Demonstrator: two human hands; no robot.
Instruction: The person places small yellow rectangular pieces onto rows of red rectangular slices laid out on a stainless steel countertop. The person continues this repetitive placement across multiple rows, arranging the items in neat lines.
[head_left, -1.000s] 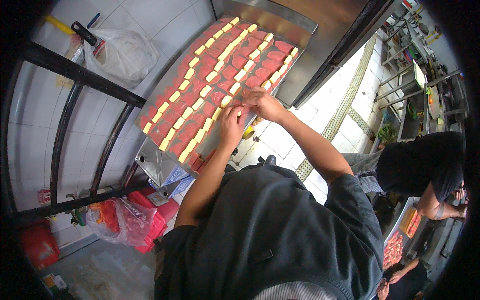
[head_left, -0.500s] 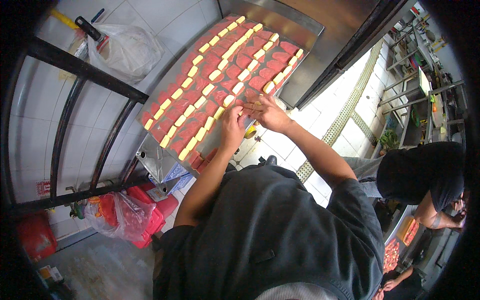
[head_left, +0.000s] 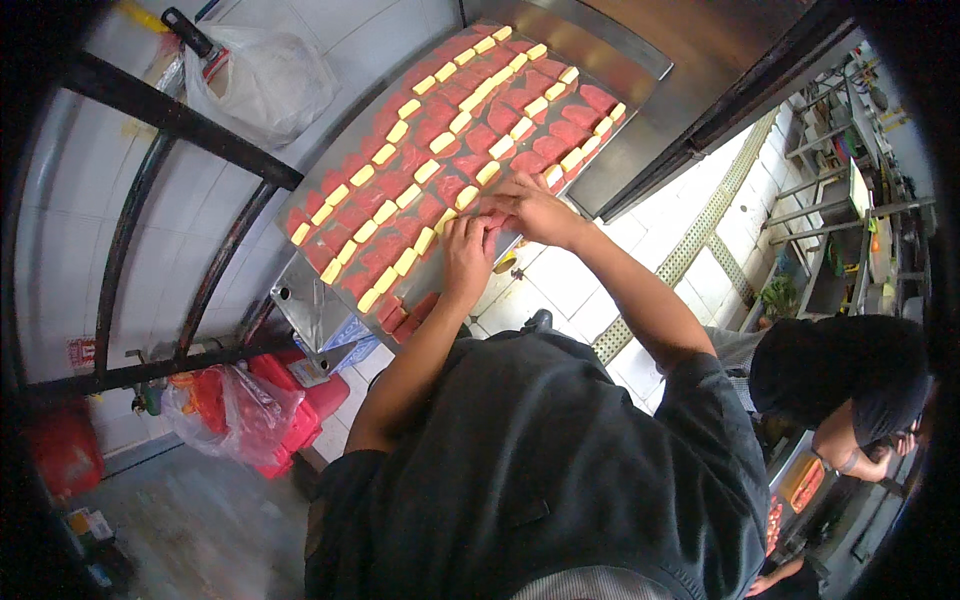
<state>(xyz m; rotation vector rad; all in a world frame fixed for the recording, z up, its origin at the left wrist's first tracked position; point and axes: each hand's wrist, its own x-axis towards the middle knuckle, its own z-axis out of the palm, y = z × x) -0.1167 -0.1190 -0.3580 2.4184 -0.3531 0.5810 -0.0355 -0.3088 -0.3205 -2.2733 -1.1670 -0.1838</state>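
Thin red slices of raw meat (head_left: pixel 550 131) cover a metal table (head_left: pixel 345 150) in rows. Pale yellow blocks (head_left: pixel 427 171), whose kind I cannot tell, lie in lines across them. At the table's near edge, my left hand (head_left: pixel 468 250) is closed with its fingertips on a reddish meat slice (head_left: pixel 492 236). My right hand (head_left: pixel 538 212) meets it from the right, fingers bent over the same slice and hiding most of it. Left of my hands, several folded or rolled meat pieces (head_left: pixel 408 318) sit at the near corner.
Black metal bars (head_left: pixel 180 130) stand along the left, with a white plastic bag (head_left: pixel 260 85) behind them. Red crates (head_left: pixel 315 395) and a bagged bundle (head_left: pixel 225 410) are below. To the right runs a tiled floor (head_left: pixel 640 240) with a drain grate (head_left: pixel 690 240). A co-worker (head_left: pixel 835 375) bends at a counter.
Both hands have come down closer together over the slice, and the right fingers, stretched out before, are now bent. My view has shifted slightly. The co-worker at right has lowered.
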